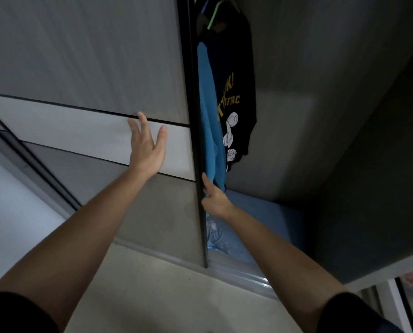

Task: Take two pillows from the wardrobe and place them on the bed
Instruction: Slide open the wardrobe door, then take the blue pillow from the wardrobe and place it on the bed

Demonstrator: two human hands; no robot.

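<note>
Now | wardrobe [284, 145]: shirts, blue pillow [260, 212] | left hand [147, 150] spread | right hand [215, 200] gripping door [201, 164]

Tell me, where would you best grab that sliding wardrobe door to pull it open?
Probably by its dark vertical edge, coming from the open gap side, as the right hand does: that edge is the only graspable lip. The flat panel under the left hand offers only friction.
</note>
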